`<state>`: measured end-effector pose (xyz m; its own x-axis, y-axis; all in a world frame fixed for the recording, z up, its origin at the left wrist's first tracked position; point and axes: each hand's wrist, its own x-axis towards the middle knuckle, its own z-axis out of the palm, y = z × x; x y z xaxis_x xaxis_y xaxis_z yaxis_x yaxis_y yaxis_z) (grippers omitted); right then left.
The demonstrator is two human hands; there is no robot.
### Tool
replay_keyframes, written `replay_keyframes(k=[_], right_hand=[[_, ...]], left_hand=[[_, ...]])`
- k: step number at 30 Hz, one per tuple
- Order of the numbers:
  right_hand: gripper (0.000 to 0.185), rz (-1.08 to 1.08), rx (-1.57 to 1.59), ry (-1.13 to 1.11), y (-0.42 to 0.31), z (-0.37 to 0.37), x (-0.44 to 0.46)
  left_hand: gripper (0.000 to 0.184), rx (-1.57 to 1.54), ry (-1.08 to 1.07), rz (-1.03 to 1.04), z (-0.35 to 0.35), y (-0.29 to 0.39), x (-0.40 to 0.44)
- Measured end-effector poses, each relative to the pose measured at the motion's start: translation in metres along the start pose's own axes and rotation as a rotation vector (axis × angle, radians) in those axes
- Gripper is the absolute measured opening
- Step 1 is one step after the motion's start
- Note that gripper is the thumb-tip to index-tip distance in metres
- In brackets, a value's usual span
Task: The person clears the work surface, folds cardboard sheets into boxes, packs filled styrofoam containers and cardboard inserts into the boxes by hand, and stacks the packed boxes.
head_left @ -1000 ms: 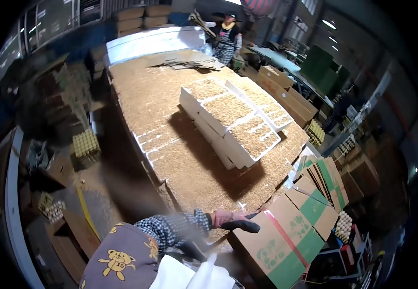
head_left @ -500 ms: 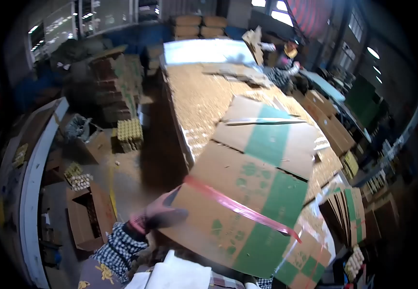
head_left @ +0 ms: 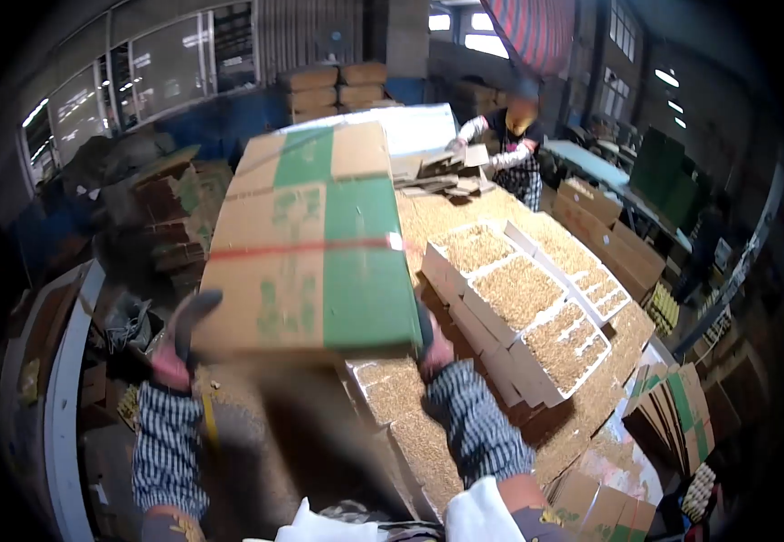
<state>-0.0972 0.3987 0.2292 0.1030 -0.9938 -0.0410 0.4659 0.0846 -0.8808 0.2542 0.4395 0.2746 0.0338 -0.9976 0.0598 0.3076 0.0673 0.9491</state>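
In the head view, a bundle of flat cardboard boxes (head_left: 270, 280), brown with a green stripe and a red plastic strap across it, is held up in front of me. My left hand (head_left: 179, 341) wears a dark-tipped glove and grips its near left corner, thumb on top. At the near right edge, my right hand (head_left: 436, 343) is closed on the same bundle. The fingers under it are hidden. Below and to the right lies a wide table (head_left: 582, 420) covered with small tan pieces. White-edged cardboard dividers (head_left: 491, 343) filled with those pieces stand beside my right hand.
Across the table a co-worker (head_left: 516, 149) handles torn cardboard pieces (head_left: 455, 172). Folded cardboard boxes (head_left: 672, 415) lean at the right. A white-edged bench (head_left: 62, 388) runs along the left, and stacked sacks (head_left: 338, 90) stand at the back.
The cardboard bundle has been lifted and swung left, uncovering the filled dividers. My right hand now shows gripping its right edge. The co-worker appears more upright over the torn cardboard.
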Motion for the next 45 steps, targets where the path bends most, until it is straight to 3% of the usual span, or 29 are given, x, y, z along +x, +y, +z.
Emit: replay_keyframes(k=[2, 4, 5, 6, 7, 8, 9, 11, 13, 16, 18, 21, 22, 24, 25, 26, 27, 28, 29, 30, 32, 33, 34, 35, 36, 38, 39, 42, 45], right_hand=[[0.038, -0.132, -0.053, 0.153, 0.046, -0.055, 0.113], [0.031, -0.197, -0.027, 0.357, 0.024, -0.067, 0.103], [0.028, -0.487, -0.266, 0.235, 0.048, -0.102, 0.096], [0.026, -0.091, 0.11, 0.253, 0.035, -0.101, 0.064], [0.025, -0.168, 0.011, 0.362, 0.058, -0.109, 0.034], [0.029, -0.07, 0.146, 0.377, 0.075, -0.121, -0.014], [0.033, 0.05, 0.251, 0.437, 0.096, -0.129, -0.068], [0.037, 0.173, 0.463, 0.665, 0.126, -0.134, -0.179], [0.038, -0.132, 0.664, 0.915, 0.171, -0.128, -0.303], [0.04, -0.542, 0.818, 1.272, 0.176, -0.079, -0.466], [0.042, -0.643, 0.378, 1.873, 0.131, 0.001, -0.52], [0.041, -1.117, 0.104, 2.338, 0.1, 0.135, -0.585], [0.042, -0.554, -0.258, 3.134, 0.111, 0.169, -0.618], [0.043, -0.12, -0.748, 3.671, 0.092, 0.23, -0.64], [0.041, -0.431, -0.998, 3.647, 0.086, 0.269, -0.66], [0.04, -0.718, -1.266, 3.56, 0.08, 0.308, -0.679], [0.039, -0.786, -1.142, 3.636, 0.102, 0.349, -0.734], [0.038, -1.255, -1.088, 3.408, 0.058, 0.355, -0.717], [0.042, -1.275, -1.37, 3.248, 0.031, 0.36, -0.714], [0.042, -1.282, -1.367, 3.263, 0.028, 0.374, -0.734], [0.045, -0.447, -1.537, 3.605, 0.026, 0.394, -0.775], [0.047, -0.732, -1.229, 3.502, 0.021, 0.393, -0.781], [0.047, -0.738, -1.227, 3.487, 0.013, 0.387, -0.776], [0.045, -0.575, -1.341, 3.578, 0.008, 0.379, -0.763], [0.044, -0.392, -1.453, 3.653, 0.003, 0.369, -0.744], [0.041, 0.535, -1.381, 3.792, 0.008, 0.354, -0.711], [0.042, 0.705, -1.489, 3.743, 0.022, 0.335, -0.707], [0.044, 0.255, -1.551, 3.572, 0.114, 0.251, -0.696], [0.046, -0.293, -0.971, 3.204, 0.199, 0.152, -0.696]], left_hand=[[0.039, 0.006, -0.101, 0.063, -0.031, -0.022, 0.091], [0.038, 0.108, -0.105, 0.158, -0.031, -0.046, 0.162], [0.039, 0.428, 0.074, 0.225, -0.016, -0.06, 0.18], [0.04, 0.748, 0.233, 0.292, 0.017, -0.074, 0.181], [0.044, 0.941, 0.243, 0.526, 0.04, -0.094, 0.169], [0.044, 1.114, 0.236, 0.788, 0.035, -0.15, 0.175], [0.043, 0.844, -0.009, 0.656, 0.078, -0.174, 0.145], [0.042, 0.822, -0.352, 0.606, 0.146, -0.231, 0.083], [0.044, 0.596, -0.741, 0.245, 0.209, -0.284, 0.005], [0.04, 0.328, -1.398, -0.049, 0.271, -0.316, -0.098], [0.039, 0.235, -1.851, 0.213, 0.305, -0.313, -0.145], [0.041, 0.045, -2.159, 0.489, 0.341, -0.347, -0.202], [0.041, 0.075, -2.232, 0.558, 0.358, -0.341, -0.217], [0.039, 0.052, -2.361, 0.691, 0.392, -0.338, -0.242], [0.038, -0.043, -2.389, 0.543, 0.394, -0.332, -0.263], [0.036, 0.1, -2.369, 0.617, 0.395, -0.312, -0.282], [0.037, 0.068, -2.371, 0.573, 0.398, -0.306, -0.301], [0.038, 0.039, -2.37, 0.529, 0.4, -0.303, -0.318], [0.039, -0.057, -2.344, 0.574, 0.398, -0.32, -0.335], [0.042, -0.149, -2.318, 0.61, 0.397, -0.34, -0.35], [0.046, -0.155, -2.36, 0.66, 0.387, -0.316, -0.377], [0.046, -0.176, -2.353, 0.695, 0.376, -0.306, -0.388], [0.046, -0.19, -2.346, 0.728, 0.371, -0.299, -0.396], [0.041, -0.293, -2.371, 0.91, 0.376, -0.293, -0.406], [0.046, -0.274, -2.397, 0.894, 0.371, -0.297, -0.405], [0.049, -0.106, -2.416, 0.796, 0.356, -0.298, -0.397], [0.045, -0.153, -2.397, 0.748, 0.357, -0.309, -0.396], [0.049, 0.052, -2.252, 0.742, 0.359, -0.307, -0.375], [0.059, 0.394, -1.96, 0.761, 0.378, -0.306, -0.341]])
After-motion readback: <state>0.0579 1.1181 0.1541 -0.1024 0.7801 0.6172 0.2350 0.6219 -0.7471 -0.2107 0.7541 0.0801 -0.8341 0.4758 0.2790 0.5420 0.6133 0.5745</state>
